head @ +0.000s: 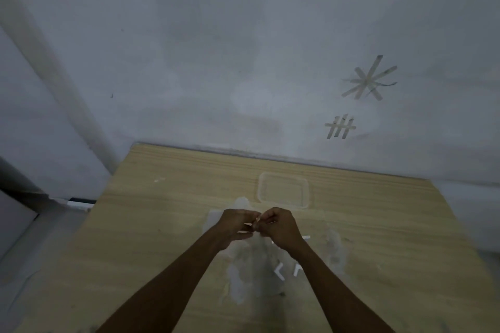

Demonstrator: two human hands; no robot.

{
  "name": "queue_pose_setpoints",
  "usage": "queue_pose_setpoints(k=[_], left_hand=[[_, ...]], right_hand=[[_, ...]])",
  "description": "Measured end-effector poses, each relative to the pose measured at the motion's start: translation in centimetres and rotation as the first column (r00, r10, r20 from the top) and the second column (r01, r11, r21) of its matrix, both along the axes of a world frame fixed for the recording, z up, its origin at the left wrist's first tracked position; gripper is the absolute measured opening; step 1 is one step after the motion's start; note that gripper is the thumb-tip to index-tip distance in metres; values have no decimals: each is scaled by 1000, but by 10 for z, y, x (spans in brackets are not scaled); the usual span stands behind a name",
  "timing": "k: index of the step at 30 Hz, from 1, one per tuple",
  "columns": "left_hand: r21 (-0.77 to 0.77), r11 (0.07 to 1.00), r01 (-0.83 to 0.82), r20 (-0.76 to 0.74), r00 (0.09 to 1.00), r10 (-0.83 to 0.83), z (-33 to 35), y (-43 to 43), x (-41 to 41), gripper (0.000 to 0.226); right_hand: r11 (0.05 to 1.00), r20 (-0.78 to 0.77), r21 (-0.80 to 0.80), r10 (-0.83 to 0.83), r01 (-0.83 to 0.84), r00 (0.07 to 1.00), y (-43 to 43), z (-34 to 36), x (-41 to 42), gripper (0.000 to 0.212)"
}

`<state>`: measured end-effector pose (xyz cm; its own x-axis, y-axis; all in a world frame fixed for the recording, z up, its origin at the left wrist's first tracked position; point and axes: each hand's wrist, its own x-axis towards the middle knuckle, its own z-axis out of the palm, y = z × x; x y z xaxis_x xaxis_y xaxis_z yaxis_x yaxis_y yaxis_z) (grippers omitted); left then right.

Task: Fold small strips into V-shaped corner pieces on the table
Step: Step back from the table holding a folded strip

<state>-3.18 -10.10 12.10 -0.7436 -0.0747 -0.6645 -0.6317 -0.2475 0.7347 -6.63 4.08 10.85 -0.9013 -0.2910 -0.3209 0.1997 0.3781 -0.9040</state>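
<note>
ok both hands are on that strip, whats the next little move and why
Probably pinch it into a sharp V crease: the left hand and right hand both hold the white strip above the table, while two finished V pieces lie by the right forearm.

Dim, flat, bluish light, no clear source, only faint soft shadows, no glare, whole frame soft and grainy, wall smeared, wide-angle bending at the edges, table edges skewed
</note>
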Motion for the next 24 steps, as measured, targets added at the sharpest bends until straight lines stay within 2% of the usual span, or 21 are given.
queue_pose_setpoints(k=[3,8,11,17,24], left_hand=[[-4,1000,-16,-12,1000,16,-1,-16,6,16],[11,990,-144,-52,988,144,-4,-36,15,20],[8,986,-164,-62,984,164,-4,-44,21,13],[-132,963,-235,-94,970,224,-1,-55,29,10],[-188,965,-181,-126,979,159,-2,-77,43,14]], right_hand=[[995,65,-87,-34,40,997,-16,0,10,17],[943,258,-237,-169,232,951,-37,3,21,19],[920,339,-282,-170,273,925,-46,6,24,17],[920,423,-297,-115,257,899,-57,6,31,8],[936,400,-246,-140,253,906,-73,1,39,9]])
